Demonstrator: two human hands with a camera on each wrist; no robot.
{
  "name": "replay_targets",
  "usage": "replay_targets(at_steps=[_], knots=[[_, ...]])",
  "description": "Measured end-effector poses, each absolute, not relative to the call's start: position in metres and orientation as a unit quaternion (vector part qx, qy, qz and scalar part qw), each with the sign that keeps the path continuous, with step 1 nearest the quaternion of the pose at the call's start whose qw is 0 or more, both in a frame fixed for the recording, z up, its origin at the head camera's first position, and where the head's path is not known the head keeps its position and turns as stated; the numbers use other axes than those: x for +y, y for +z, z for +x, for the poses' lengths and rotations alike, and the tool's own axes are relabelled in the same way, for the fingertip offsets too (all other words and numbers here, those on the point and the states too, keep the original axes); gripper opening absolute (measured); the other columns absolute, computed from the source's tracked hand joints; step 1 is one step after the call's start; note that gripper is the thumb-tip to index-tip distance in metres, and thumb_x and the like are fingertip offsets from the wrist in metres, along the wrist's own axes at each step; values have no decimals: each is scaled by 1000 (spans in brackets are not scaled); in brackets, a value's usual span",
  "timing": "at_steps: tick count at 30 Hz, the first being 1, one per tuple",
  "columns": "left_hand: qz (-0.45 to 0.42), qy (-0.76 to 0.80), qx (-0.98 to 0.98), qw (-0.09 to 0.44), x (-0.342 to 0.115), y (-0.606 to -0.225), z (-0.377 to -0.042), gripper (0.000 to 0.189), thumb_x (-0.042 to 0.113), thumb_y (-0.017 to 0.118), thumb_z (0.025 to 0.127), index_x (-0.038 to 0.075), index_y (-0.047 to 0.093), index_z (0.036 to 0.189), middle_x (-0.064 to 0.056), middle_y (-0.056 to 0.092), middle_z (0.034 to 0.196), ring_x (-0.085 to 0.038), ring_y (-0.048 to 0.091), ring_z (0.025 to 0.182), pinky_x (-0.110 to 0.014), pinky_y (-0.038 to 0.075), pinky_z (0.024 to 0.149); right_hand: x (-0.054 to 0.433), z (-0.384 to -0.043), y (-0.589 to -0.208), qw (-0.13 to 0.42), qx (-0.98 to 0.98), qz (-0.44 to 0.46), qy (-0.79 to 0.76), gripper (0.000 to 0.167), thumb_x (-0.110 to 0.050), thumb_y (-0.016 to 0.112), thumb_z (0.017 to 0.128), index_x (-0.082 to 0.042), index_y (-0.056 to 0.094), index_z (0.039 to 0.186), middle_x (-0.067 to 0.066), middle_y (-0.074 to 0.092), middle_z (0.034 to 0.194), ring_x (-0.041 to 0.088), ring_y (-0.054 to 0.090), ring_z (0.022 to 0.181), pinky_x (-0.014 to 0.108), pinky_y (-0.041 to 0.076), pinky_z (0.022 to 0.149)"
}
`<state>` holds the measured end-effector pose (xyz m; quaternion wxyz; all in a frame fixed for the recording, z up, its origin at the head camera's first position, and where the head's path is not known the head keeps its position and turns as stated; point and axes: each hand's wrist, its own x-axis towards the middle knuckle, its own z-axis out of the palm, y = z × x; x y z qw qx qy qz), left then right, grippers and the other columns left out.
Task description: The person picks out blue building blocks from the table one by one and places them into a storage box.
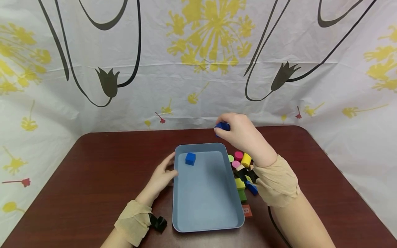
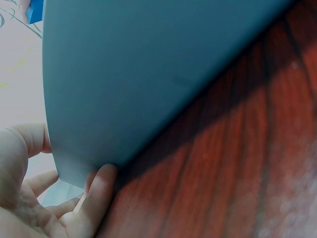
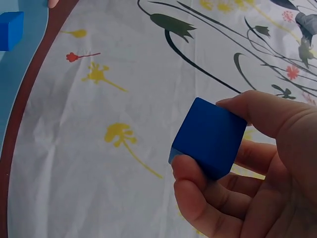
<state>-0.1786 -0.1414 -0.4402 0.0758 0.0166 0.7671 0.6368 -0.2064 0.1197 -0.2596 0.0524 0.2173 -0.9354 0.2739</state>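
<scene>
My right hand pinches a blue cube between thumb and fingertips, raised near the far right corner of a blue-grey tray. In the right wrist view the cube shows one broad face, with the fingers along its lower edge. A second blue cube sits inside the tray near its far left corner. My left hand grips the tray's left side, thumb at the rim. The left wrist view has its fingers curled at the tray's lower corner.
Close along the tray's right side lie several blocks: a yellow cylinder, pink discs, a yellow block, a green block, a blue block and an orange-red lettered block. A patterned cloth hangs behind the brown table.
</scene>
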Motion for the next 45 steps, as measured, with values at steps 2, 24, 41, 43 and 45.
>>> replay_targets(at_steps=[2,24,41,43,45], knots=[[19,638,767,74,-141,-442,-180,75,2,57,82,22,34,150,-15,50,133,-21,55,64,-36,50,55,118,-209,-261,51,-936,218,273,17,-21,64,91,-9,67,102,5,62,93,22,52,72,35,44,63],[18,632,772,70,-141,-443,-180,75,2,57,82,23,34,150,-14,50,132,-22,56,65,-36,51,56,105,-234,-302,6,-939,206,275,27,-29,69,89,-6,68,102,6,63,93,22,54,76,34,46,65],[16,631,772,71,-141,-444,-180,76,2,56,81,22,33,151,-14,50,132,-21,55,64,-37,50,54,94,-244,-330,-21,-945,198,259,28,-29,70,87,-6,68,103,6,62,92,21,55,76,33,47,66],[16,632,771,72,-141,-443,-181,76,2,57,81,22,33,150,-14,50,132,-21,55,64,-37,50,55,93,-245,-333,-23,-945,201,257,28,-29,70,87,-5,68,103,6,62,92,20,55,76,33,47,66],[17,633,771,72,-141,-443,-181,76,2,57,81,22,34,150,-14,50,132,-20,55,64,-36,50,55,91,-247,-337,-27,-946,201,252,28,-28,70,87,-5,68,103,6,63,93,20,55,76,33,48,67]])
